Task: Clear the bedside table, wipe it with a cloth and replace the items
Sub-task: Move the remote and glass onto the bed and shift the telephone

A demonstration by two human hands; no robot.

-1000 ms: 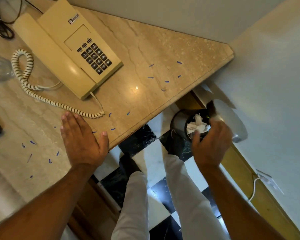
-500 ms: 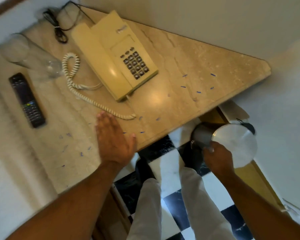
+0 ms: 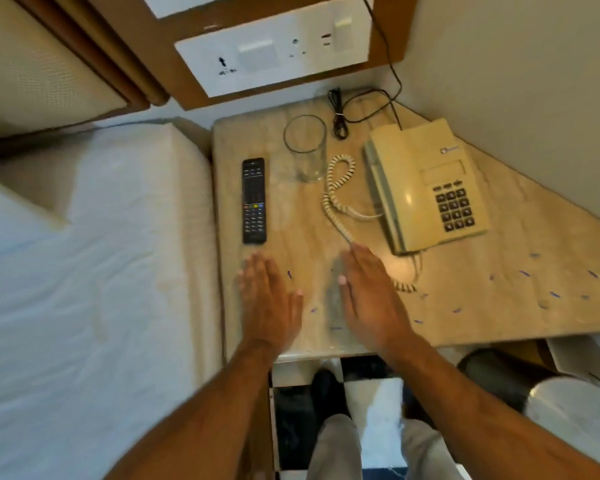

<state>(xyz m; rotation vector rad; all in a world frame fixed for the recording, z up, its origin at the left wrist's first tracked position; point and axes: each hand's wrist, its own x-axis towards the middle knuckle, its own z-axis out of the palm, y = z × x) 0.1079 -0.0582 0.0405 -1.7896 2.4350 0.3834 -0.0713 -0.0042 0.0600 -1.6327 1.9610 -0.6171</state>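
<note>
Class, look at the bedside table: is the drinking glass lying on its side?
No, the glass stands upright between the remote and the telephone.

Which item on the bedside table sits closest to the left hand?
The black remote control: its near end lies just beyond the left hand's fingertips. The clear drinking glass and cream corded telephone sit farther back and right.
</note>
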